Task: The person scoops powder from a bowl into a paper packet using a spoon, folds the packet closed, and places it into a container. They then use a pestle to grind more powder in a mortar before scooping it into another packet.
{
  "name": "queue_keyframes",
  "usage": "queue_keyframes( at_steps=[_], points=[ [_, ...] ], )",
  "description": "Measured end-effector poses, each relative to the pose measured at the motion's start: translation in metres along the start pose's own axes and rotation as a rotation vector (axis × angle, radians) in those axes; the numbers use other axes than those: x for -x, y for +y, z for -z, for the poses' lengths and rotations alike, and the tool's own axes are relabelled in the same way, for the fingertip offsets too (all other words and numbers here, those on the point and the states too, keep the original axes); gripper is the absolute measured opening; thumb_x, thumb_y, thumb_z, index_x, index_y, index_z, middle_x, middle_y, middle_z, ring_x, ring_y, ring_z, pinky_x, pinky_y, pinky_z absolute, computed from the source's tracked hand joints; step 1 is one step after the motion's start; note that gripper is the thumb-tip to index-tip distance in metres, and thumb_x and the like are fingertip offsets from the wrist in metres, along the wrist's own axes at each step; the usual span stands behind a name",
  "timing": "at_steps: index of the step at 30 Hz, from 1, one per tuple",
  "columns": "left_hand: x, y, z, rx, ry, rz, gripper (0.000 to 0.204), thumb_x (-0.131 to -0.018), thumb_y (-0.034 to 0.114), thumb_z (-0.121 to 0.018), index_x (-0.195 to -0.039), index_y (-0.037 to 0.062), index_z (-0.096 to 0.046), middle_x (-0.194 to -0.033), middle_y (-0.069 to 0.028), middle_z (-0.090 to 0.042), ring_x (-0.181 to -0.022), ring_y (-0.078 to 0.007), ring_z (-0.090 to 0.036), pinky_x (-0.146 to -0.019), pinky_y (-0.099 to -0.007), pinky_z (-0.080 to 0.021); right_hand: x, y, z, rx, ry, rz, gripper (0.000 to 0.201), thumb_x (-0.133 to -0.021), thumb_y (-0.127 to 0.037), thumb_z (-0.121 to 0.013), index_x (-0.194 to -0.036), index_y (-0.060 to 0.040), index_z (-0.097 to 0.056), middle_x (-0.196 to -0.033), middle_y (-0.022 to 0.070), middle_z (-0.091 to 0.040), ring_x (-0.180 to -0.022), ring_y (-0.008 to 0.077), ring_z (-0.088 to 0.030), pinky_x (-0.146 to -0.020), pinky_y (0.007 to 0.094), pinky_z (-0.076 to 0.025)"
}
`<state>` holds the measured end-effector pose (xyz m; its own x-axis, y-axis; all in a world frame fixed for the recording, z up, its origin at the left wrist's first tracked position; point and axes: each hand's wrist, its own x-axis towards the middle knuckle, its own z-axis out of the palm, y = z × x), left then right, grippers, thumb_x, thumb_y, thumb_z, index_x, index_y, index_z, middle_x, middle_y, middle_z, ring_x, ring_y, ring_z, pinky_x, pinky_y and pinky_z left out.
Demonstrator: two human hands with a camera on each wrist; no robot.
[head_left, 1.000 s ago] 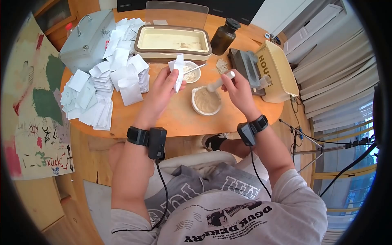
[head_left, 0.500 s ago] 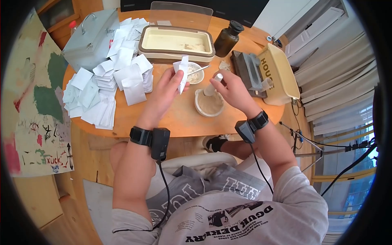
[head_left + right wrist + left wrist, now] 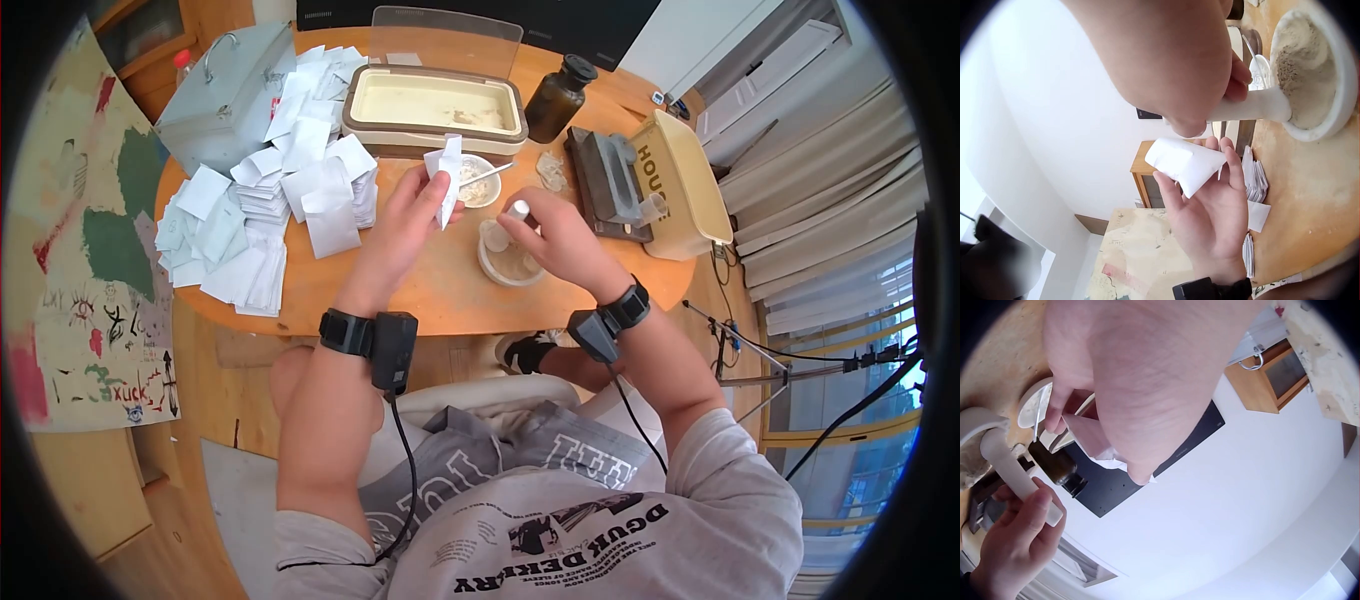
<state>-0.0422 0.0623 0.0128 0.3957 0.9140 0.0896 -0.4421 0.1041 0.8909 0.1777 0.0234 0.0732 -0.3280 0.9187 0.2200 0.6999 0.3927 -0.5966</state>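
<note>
My left hand (image 3: 400, 222) holds a folded white paper packet (image 3: 447, 180) upright between thumb and fingers, left of the mortar. In the right wrist view the packet (image 3: 1188, 164) shows as a small pouch with a flap. My right hand (image 3: 562, 242) grips the handle of a white pestle (image 3: 1015, 472). The pestle's head rests in beige powder (image 3: 1310, 81) inside a white mortar (image 3: 1342, 103), where the powder is ridged and partly clumpy. Just behind the hands stands a small white bowl (image 3: 487, 194) of pale flakes, with a thin white stick (image 3: 490, 173) across its rim.
Piles of white paper packets (image 3: 255, 195) cover the table's left side beside a metal case (image 3: 220, 100). Behind the bowl sits a long cream box (image 3: 435, 135), lid raised. A brown bottle (image 3: 558, 100), a dark grey device (image 3: 600, 185) and a cream bin (image 3: 685, 185) stand right.
My right hand has moved left with the pestle, turning its handle more upright and shifting its head toward the mortar's left side. The left hand keeps the packet nearly still.
</note>
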Motion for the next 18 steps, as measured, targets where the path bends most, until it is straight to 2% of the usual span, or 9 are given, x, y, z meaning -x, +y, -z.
queue_keyframes(
  at_steps=[5, 7, 9, 11, 12, 14, 18],
  points=[
    [0.001, -0.002, 0.001, -0.026, -0.005, -0.026, 0.042, -0.109, 0.035, -0.044, -0.133, 0.001, -0.049, -0.117, -0.0082, -0.061, -0.104, -0.0166, -0.061, -0.095, -0.0359, -0.049, 0.016, -0.016, 0.002, -0.047, 0.007, -0.08, 0.024, -0.095, -0.023, -0.066, -0.097, 0.0002, -0.061, -0.086, 0.0165, -0.061, -0.079, 0.0339, -0.06, -0.073, 0.0391, -0.05],
    [-0.001, -0.005, 0.003, 0.008, 0.004, -0.005, 0.042, -0.108, 0.035, -0.045, -0.133, 0.0012, -0.049, -0.116, -0.0076, -0.061, -0.105, -0.0164, -0.061, -0.095, -0.0355, -0.05, 0.022, -0.009, -0.004, 0.051, -0.025, 0.098, 0.023, -0.096, -0.023, -0.066, -0.1, -0.0011, -0.062, -0.089, 0.0163, -0.061, -0.079, 0.0338, -0.061, -0.072, 0.0391, -0.051],
    [0.001, -0.001, -0.001, 0.0, 0.004, -0.002, 0.041, -0.108, 0.035, -0.045, -0.132, 0.0014, -0.05, -0.116, -0.0074, -0.061, -0.105, -0.0162, -0.061, -0.095, -0.0354, -0.05, 0.025, -0.008, -0.002, 0.066, -0.038, 0.102, 0.022, -0.096, -0.023, -0.066, -0.102, -0.0019, -0.062, -0.091, 0.0158, -0.061, -0.08, 0.0336, -0.061, -0.071, 0.0396, -0.051],
    [0.003, 0.001, -0.001, -0.004, 0.012, 0.0, 0.041, -0.108, 0.035, -0.045, -0.131, 0.0015, -0.05, -0.115, -0.0071, -0.061, -0.105, -0.0161, -0.061, -0.095, -0.0354, -0.049, 0.033, -0.017, 0.002, 0.028, -0.034, -0.013, 0.02, -0.095, -0.021, -0.066, -0.102, -0.0026, -0.062, -0.091, 0.0154, -0.061, -0.081, 0.0337, -0.062, -0.07, 0.04, -0.051],
    [0.003, 0.0, -0.002, -0.009, 0.016, -0.003, 0.04, -0.108, 0.035, -0.045, -0.13, 0.0017, -0.05, -0.115, -0.007, -0.061, -0.104, -0.016, -0.061, -0.095, -0.0353, -0.049, 0.037, -0.019, 0.001, 0.029, -0.035, -0.014, 0.02, -0.095, -0.021, -0.066, -0.102, -0.0026, -0.062, -0.091, 0.0154, -0.061, -0.081, 0.0337, -0.062, -0.07, 0.04, -0.051],
    [0.001, -0.001, -0.002, -0.013, 0.012, -0.008, 0.039, -0.108, 0.035, -0.045, -0.13, 0.0019, -0.051, -0.114, -0.0068, -0.061, -0.104, -0.016, -0.061, -0.095, -0.0351, -0.049, 0.047, -0.023, 0.001, 0.146, -0.016, 0.11, 0.02, -0.095, -0.021, -0.067, -0.103, -0.0032, -0.062, -0.091, 0.0149, -0.059, -0.08, 0.034, -0.061, -0.07, 0.0402, -0.051],
    [0.001, -0.002, 0.0, -0.023, -0.004, -0.004, 0.04, -0.108, 0.035, -0.046, -0.129, 0.0019, -0.051, -0.114, -0.0068, -0.06, -0.104, -0.0159, -0.06, -0.095, -0.0351, -0.049, 0.059, -0.008, -0.005, 0.125, 0.018, 0.123, 0.019, -0.094, -0.019, -0.068, -0.104, -0.0037, -0.063, -0.092, 0.0146, -0.059, -0.08, 0.0338, -0.061, -0.07, 0.0403, -0.051]
  ],
)
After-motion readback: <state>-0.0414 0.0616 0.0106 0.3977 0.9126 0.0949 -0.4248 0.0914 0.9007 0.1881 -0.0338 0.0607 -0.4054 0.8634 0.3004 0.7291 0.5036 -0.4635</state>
